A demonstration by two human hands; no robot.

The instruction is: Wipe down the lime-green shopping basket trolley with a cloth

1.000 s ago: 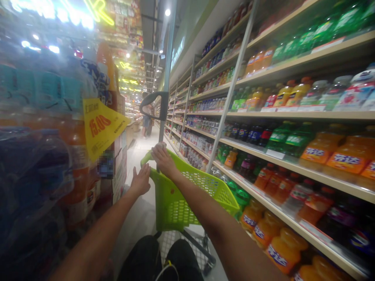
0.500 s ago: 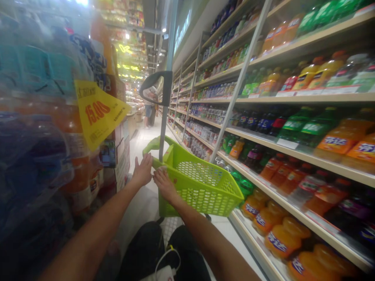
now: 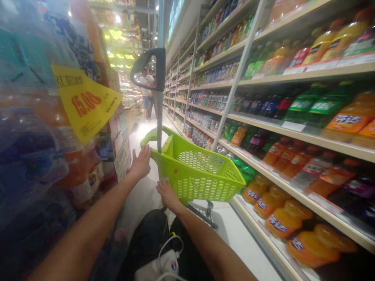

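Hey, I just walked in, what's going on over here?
A person in a shop aisle has both hands at a green wheeled basket. The left hand is by its upper rim, and the right hand is lower, by its near side; firm contact is hard to judge. The pull handle stands up with neither hand on it. Drink shelves line the right, and a yellow price sign hangs by stacked drinks on the left.

Pale floor beside tall shelves

The basket looks like smooth plastic.
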